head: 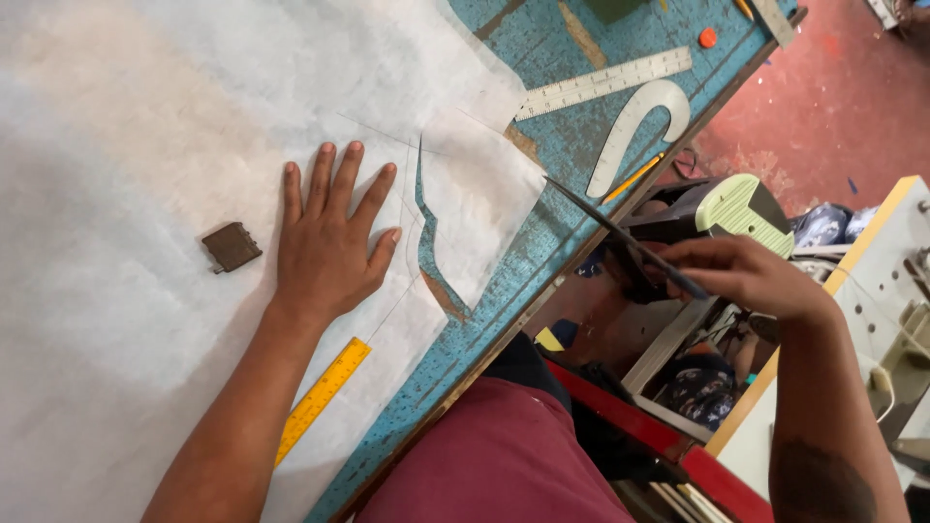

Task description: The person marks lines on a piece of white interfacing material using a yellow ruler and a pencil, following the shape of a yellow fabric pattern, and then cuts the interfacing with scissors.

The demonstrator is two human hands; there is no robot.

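My left hand [329, 237] lies flat, fingers spread, on a large sheet of white paper [145, 174] that covers a worn blue table [581, 145]. A cut runs through the paper just right of that hand, leaving a separate white piece [480, 199] beside it. My right hand [751, 276] is off the table's edge, holding dark scissors [620, 232] whose blades point back toward the cut piece. A yellow ruler [320, 397] pokes out from under my left forearm.
A small dark brown block [231, 246] rests on the paper left of my hand. On the blue table lie a clear straight ruler [605, 82], a white curved ruler [635, 126], a yellow pencil [635, 177] and an orange disc [707, 38]. A sewing machine [901, 320] stands at right.
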